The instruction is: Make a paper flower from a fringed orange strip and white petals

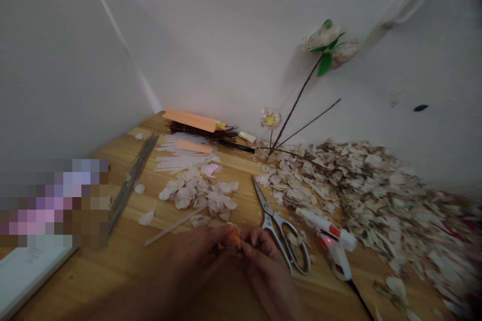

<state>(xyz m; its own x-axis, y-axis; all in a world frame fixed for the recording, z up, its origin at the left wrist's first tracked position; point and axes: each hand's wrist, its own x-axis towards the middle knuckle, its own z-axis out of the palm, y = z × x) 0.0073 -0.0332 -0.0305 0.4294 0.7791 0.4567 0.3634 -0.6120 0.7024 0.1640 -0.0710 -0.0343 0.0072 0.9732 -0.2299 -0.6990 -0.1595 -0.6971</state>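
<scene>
Near the front of the wooden table, my left hand [199, 253] and my right hand [263, 266] meet, fingertips pinched together. Between them is a small crumpled orange paper piece [235, 234], partly hidden by the fingers. Both hands are closed on it. Just right of my right hand lies a pair of metal scissors [268, 220], blades slightly apart and pointing away. A pile of pale dried petals [192, 188] spreads beyond my hands. A thin translucent stick [175, 225] lies close to my left hand.
A white glue gun [335, 243] with a red light lies to the right, beside a large heap of dried petals [361, 175]. Flower stems [301, 98] stand at the back. Orange paper [194, 120], dark sticks [203, 133] and wires [133, 180] lie farther left. A white device [33, 271] is at front left.
</scene>
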